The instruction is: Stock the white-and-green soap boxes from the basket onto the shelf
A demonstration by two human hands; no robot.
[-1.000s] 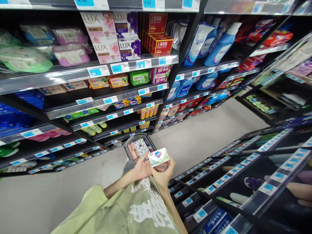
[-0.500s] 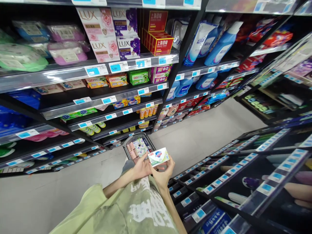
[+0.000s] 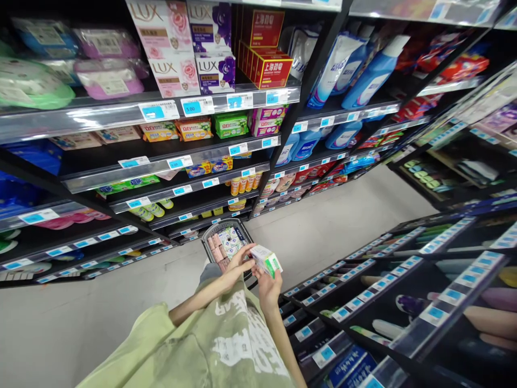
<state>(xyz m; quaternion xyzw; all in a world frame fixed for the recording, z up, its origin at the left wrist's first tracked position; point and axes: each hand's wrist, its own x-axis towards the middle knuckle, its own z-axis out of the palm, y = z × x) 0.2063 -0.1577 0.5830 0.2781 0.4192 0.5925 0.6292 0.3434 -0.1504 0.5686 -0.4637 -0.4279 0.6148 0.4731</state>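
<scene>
Between my two hands is a white and green soap box (image 3: 266, 258), tilted so that its side and green end face show. My left hand (image 3: 239, 264) has its fingers on the box's left end. From below and the right, my right hand (image 3: 269, 284) grips the box near the green end. Just beyond my hands, a dark shopping basket (image 3: 205, 236) stands on the floor. Pinkish tubes or packs (image 3: 217, 250) and several white and green boxes (image 3: 231, 240) lie in it. Part of the basket is behind my left hand.
Shelves ahead hold LUX soap boxes (image 3: 173, 51), red and yellow boxes (image 3: 274, 70), wrapped soap bars (image 3: 231, 125) and blue bottles (image 3: 374, 78). On the right runs another shelf unit (image 3: 404, 302) with price tags. A grey floor (image 3: 319, 215) lies between them.
The soap box has been turned in my hands: its large logo face pointed up before, and now a side and the green end show. The view has shifted slightly.
</scene>
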